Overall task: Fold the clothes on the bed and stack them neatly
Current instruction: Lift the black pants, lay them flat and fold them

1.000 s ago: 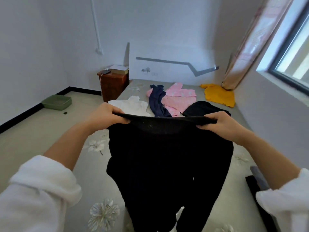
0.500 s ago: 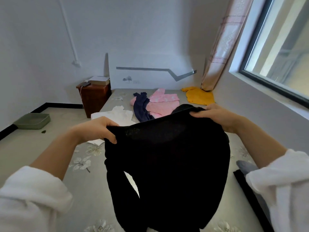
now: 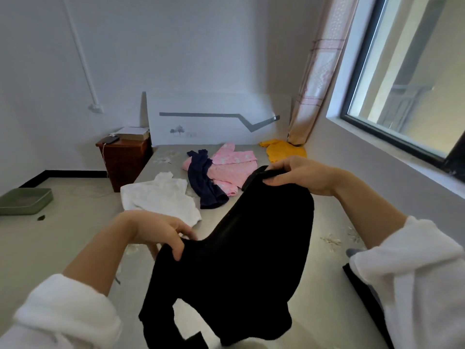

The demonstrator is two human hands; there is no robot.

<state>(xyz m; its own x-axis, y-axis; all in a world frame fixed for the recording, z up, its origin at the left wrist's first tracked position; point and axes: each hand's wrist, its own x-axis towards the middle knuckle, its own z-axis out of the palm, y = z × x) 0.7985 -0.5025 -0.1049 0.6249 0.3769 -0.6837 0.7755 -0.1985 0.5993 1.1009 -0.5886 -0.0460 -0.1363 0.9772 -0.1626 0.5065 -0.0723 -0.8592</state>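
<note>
A black garment (image 3: 246,260) hangs in the air at the centre and lower centre of the frame, above the bed (image 3: 324,308). Its top edge slants from lower left up to centre right. The left grip (image 3: 156,231) pinches the lower end of that edge, fingers curled over the cloth. The right grip (image 3: 302,175) pinches the higher end, thumb and fingers closed on the band. The garment's lower end trails toward the bottom edge of the frame. Bare sheet lies open to the right of the hanging cloth, as far as a dark folded piece (image 3: 359,285) at the bed's right edge. Higher in the frame, a white top (image 3: 161,197) lies at the bed's left edge. Just beside it a navy garment (image 3: 201,180) lies across a pink garment (image 3: 231,167). A yellow garment (image 3: 284,149) sits in the bed's far right corner by the curtain (image 3: 319,71). A wooden nightstand (image 3: 125,162) stands just beside the bed's left side.
</note>
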